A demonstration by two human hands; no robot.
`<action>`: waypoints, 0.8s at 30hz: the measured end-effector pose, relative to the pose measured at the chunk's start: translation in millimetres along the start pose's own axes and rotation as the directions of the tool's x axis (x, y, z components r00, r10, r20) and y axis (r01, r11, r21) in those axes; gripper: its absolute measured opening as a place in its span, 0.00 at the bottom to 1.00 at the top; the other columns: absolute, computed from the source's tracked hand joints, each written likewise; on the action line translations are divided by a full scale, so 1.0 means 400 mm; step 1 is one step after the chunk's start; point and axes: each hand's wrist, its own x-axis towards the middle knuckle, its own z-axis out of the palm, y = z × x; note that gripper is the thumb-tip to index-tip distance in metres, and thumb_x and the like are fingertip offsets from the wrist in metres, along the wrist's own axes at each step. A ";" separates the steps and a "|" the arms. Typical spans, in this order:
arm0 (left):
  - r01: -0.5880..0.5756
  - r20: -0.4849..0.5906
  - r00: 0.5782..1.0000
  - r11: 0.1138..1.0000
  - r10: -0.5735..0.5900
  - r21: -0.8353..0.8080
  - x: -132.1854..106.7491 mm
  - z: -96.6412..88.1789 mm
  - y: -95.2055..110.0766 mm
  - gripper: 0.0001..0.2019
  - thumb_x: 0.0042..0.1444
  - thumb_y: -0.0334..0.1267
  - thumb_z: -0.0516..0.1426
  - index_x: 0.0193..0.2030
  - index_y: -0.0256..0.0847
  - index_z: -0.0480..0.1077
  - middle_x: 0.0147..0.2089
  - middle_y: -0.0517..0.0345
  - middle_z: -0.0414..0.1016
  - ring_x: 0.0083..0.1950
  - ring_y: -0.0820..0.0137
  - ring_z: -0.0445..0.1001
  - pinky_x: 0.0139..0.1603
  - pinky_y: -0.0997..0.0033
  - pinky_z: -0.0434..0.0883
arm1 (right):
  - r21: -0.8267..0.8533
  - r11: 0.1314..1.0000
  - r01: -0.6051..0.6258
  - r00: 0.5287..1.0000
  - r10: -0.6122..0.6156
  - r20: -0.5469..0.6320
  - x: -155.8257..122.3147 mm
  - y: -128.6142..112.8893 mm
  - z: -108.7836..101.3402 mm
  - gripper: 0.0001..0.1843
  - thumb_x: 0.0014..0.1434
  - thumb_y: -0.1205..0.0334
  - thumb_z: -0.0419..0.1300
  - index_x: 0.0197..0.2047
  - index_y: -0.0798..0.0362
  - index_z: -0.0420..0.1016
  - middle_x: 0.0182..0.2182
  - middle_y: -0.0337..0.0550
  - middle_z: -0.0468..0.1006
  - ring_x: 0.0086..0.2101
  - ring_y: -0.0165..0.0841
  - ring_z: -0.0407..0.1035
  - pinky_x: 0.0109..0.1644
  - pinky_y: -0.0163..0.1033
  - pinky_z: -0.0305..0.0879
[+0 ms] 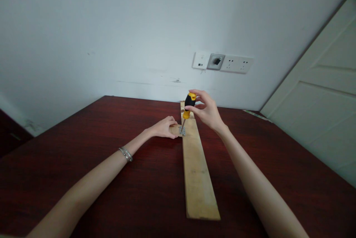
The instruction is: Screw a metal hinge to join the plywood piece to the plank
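Observation:
My right hand [207, 110] is closed around the yellow and black handle of a screwdriver [190, 99]. Its shaft slants down, and the tip meets a small metal hinge [182, 131]. That hinge lies across the joint between a long wooden board [197, 171] and a short wood block [174, 130]. The fingers and thumb of my left hand [164, 127] grip the block from its left end, against the board's left edge. Whether a screw sits under the tip is too small to tell.
The dark red wooden table [111, 178] meets a white wall [111, 26] at its far edge. Wall sockets [236, 63] with a black plug [217, 61] are set above it. A pale panelled door [328, 93] stands at the right. A thin strip [257, 115] lies at the back right.

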 end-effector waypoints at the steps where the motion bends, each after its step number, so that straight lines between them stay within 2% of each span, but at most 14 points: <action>1: 0.000 0.000 1.000 1.000 0.000 0.003 0.000 0.000 0.000 0.25 0.41 0.44 0.66 0.47 0.39 0.72 0.46 0.53 0.66 0.47 0.61 0.67 0.52 0.60 0.65 | -0.004 1.000 0.001 1.000 -0.001 -0.003 0.000 -0.001 0.000 0.26 0.51 0.55 0.66 0.53 0.44 0.68 0.51 0.45 0.69 0.41 0.35 0.69 0.35 0.40 0.74; 10: -0.007 0.004 1.000 1.000 0.007 0.002 -0.001 -0.002 0.004 0.25 0.41 0.44 0.66 0.47 0.37 0.72 0.46 0.52 0.66 0.48 0.61 0.67 0.52 0.61 0.65 | -0.037 0.999 0.015 1.000 -0.015 -0.006 -0.001 -0.007 0.004 0.26 0.51 0.54 0.66 0.53 0.44 0.68 0.49 0.45 0.70 0.40 0.35 0.69 0.34 0.39 0.74; 19: -0.002 0.000 1.000 1.000 0.002 0.002 -0.002 -0.001 0.005 0.24 0.41 0.43 0.66 0.46 0.37 0.72 0.46 0.51 0.66 0.48 0.62 0.67 0.52 0.61 0.66 | -0.057 0.996 0.063 0.996 -0.060 0.061 -0.005 -0.016 -0.008 0.22 0.58 0.61 0.56 0.57 0.44 0.66 0.51 0.45 0.71 0.41 0.34 0.69 0.36 0.39 0.74; 24: -0.005 0.000 1.000 1.000 0.005 0.005 -0.001 -0.002 0.004 0.24 0.41 0.43 0.66 0.46 0.39 0.72 0.46 0.53 0.67 0.48 0.61 0.67 0.51 0.61 0.66 | -0.062 0.993 0.101 0.994 -0.098 0.044 -0.001 -0.012 0.003 0.23 0.57 0.57 0.60 0.57 0.44 0.67 0.51 0.45 0.72 0.37 0.33 0.69 0.32 0.37 0.72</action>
